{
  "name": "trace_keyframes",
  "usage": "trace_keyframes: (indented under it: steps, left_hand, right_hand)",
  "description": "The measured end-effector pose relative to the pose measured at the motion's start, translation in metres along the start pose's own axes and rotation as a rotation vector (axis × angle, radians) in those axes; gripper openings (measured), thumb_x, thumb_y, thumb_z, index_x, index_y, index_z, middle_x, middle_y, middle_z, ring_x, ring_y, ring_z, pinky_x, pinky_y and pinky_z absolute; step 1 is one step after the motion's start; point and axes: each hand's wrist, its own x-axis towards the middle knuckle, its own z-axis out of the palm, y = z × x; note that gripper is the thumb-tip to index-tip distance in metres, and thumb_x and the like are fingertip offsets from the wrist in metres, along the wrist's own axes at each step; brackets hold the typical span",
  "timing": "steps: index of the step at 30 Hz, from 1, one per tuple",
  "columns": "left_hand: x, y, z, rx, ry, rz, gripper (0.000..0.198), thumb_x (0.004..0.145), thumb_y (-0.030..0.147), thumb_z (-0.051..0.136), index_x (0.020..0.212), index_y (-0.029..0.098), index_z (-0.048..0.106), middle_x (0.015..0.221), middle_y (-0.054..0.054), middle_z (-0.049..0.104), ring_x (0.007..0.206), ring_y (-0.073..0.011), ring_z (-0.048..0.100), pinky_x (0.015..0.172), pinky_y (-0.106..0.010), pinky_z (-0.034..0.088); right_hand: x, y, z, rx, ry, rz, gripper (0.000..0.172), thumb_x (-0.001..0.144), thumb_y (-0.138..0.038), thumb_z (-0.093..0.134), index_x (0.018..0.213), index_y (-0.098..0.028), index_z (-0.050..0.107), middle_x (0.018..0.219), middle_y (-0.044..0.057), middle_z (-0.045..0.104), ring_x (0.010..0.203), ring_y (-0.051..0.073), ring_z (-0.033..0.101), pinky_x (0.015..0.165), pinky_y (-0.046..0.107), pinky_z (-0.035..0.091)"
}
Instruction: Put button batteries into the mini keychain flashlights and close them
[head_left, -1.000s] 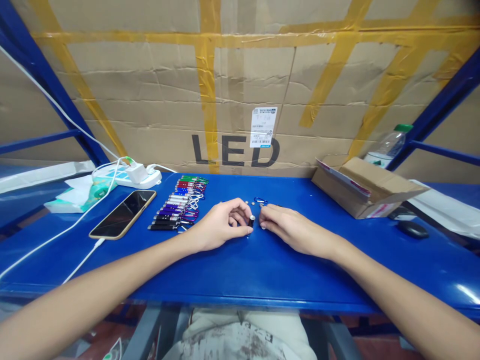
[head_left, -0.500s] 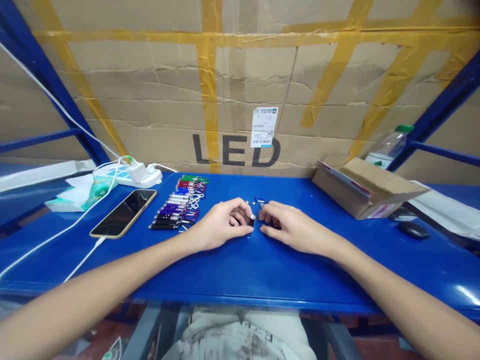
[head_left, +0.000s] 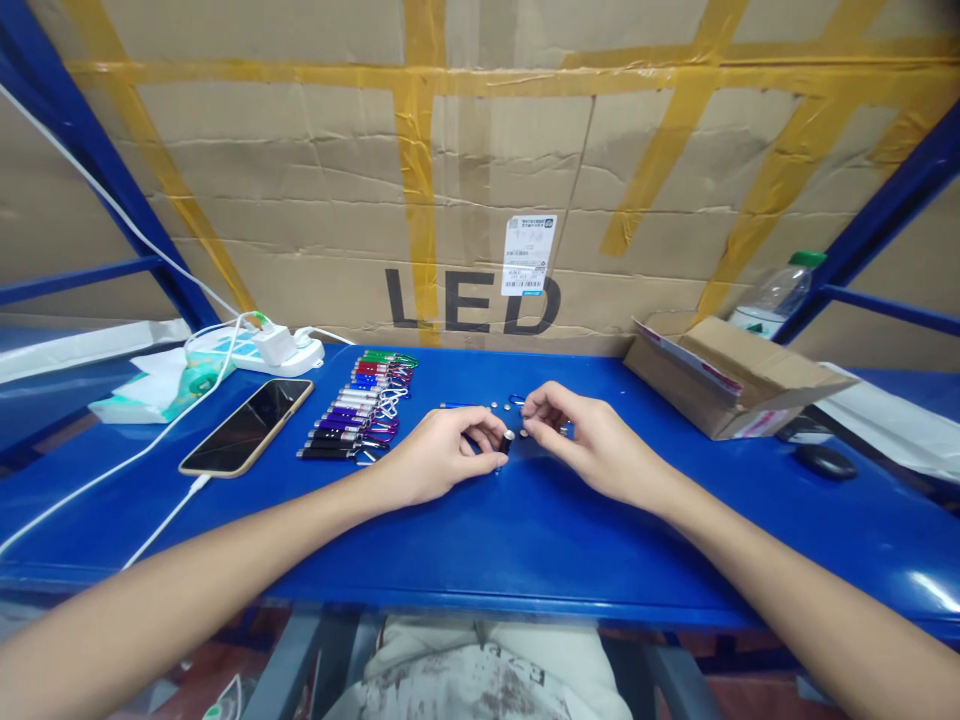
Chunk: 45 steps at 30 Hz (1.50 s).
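My left hand [head_left: 457,450] is closed around a short black tube [head_left: 507,441], its pale metallic end tilted up between thumb and fingers. Just to the right, my right hand [head_left: 581,430] is drawn into a pinch; what lies between the fingertips is too small to make out. A small silvery disc [head_left: 523,434] shows right by those fingertips. Further back on the blue table lie more small round discs [head_left: 507,406], like button cells. A blue carabiner clip [head_left: 516,399] is partly hidden behind my right hand, and a thin blue piece [head_left: 461,406] lies behind my left.
Several keychain flashlights [head_left: 349,420] in different colours are lined up at the left. Beyond them are a charging phone [head_left: 247,428], a power strip [head_left: 300,355] and a tissue pack [head_left: 142,400]. At the right stand an open cardboard box [head_left: 750,370], a black mouse [head_left: 825,460] and a bottle [head_left: 784,290].
My right hand has risen slightly and its fingers have come together, uncovering a silvery disc. My left hand has shifted a little, still holding the black tube; the thin blue piece now shows behind it.
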Motion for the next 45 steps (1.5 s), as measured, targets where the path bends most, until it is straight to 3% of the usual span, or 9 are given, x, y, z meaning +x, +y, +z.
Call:
trace_keyframes:
  steps: [6,19,30,32,34,36,38,41,45]
  left_hand:
    - [0.000,0.003,-0.001,0.021,-0.008,0.032,0.024,0.086,0.033,0.080,0.102,0.015,0.075,0.092,-0.005,0.076,0.082,-0.0174,0.071,0.070,-0.026,0.055]
    - [0.000,0.000,0.001,-0.036,-0.043,0.023,0.022,0.086,0.033,0.081,0.098,0.015,0.074,0.090,-0.004,0.077,0.082,-0.0171,0.072,0.074,-0.027,0.056]
    - [0.000,-0.001,0.001,-0.087,-0.054,0.007,0.023,0.084,0.031,0.083,0.098,0.015,0.074,0.089,-0.005,0.078,0.082,-0.0175,0.073,0.074,-0.027,0.058]
    - [0.000,0.000,0.001,-0.071,-0.049,0.019,0.022,0.085,0.030,0.082,0.099,0.015,0.075,0.089,-0.004,0.078,0.082,-0.0173,0.074,0.074,-0.027,0.058]
    - [0.000,0.001,0.001,-0.012,-0.028,0.055,0.020,0.087,0.029,0.081,0.101,0.015,0.075,0.091,-0.004,0.078,0.082,-0.0167,0.073,0.074,-0.026,0.058]
    - [-0.001,0.004,0.000,0.071,-0.004,0.110,0.017,0.088,0.027,0.079,0.102,0.016,0.076,0.095,-0.004,0.078,0.084,-0.0161,0.073,0.075,-0.026,0.057]
    - [-0.001,0.005,-0.001,0.129,0.004,0.151,0.016,0.090,0.025,0.078,0.103,0.017,0.076,0.097,-0.004,0.078,0.085,-0.0157,0.073,0.075,-0.026,0.057]
    - [-0.002,0.006,-0.001,0.136,0.001,0.156,0.019,0.092,0.025,0.077,0.110,0.019,0.074,0.098,-0.004,0.078,0.086,-0.0157,0.073,0.074,-0.025,0.057]
    - [-0.004,0.008,-0.003,0.103,0.015,0.161,0.030,0.094,0.027,0.076,0.121,0.022,0.065,0.101,-0.002,0.074,0.087,-0.0149,0.072,0.075,-0.025,0.058]
  right_hand:
    - [-0.001,-0.010,0.002,0.177,0.003,-0.085,0.012,0.107,-0.034,0.062,0.108,-0.023,0.065,0.100,0.002,0.070,0.087,0.017,0.062,0.082,0.030,0.051]
    - [-0.001,-0.004,0.014,0.478,-0.101,0.065,0.024,0.102,-0.045,0.071,0.106,-0.022,0.065,0.091,0.000,0.059,0.083,0.016,0.051,0.077,0.029,0.044]
    - [0.002,-0.004,0.015,0.558,-0.127,0.096,0.027,0.098,-0.045,0.075,0.104,-0.021,0.066,0.090,0.000,0.060,0.082,0.016,0.054,0.075,0.029,0.045]
    - [0.002,-0.002,0.012,0.509,-0.098,0.086,0.028,0.097,-0.046,0.075,0.105,-0.021,0.066,0.090,0.000,0.062,0.081,0.016,0.056,0.074,0.029,0.046]
    - [0.003,0.002,0.007,0.383,0.009,0.074,0.024,0.100,-0.045,0.069,0.105,-0.022,0.065,0.092,0.001,0.065,0.081,0.017,0.058,0.075,0.030,0.046]
    - [0.005,0.007,0.002,0.167,0.138,0.081,0.017,0.104,-0.039,0.061,0.103,-0.022,0.063,0.092,0.002,0.068,0.081,0.019,0.061,0.076,0.031,0.046]
    - [0.006,0.013,-0.002,-0.078,0.183,0.120,0.010,0.105,-0.030,0.055,0.101,-0.022,0.060,0.089,0.003,0.070,0.079,0.019,0.063,0.075,0.031,0.044]
    - [0.008,0.020,-0.004,-0.333,0.105,0.203,0.007,0.102,-0.020,0.053,0.100,-0.023,0.059,0.089,0.003,0.074,0.075,0.020,0.064,0.071,0.031,0.040]
    - [0.008,0.021,-0.003,-0.447,-0.003,0.292,0.010,0.101,-0.015,0.052,0.100,-0.023,0.059,0.099,0.005,0.077,0.079,0.020,0.068,0.071,0.029,0.039]
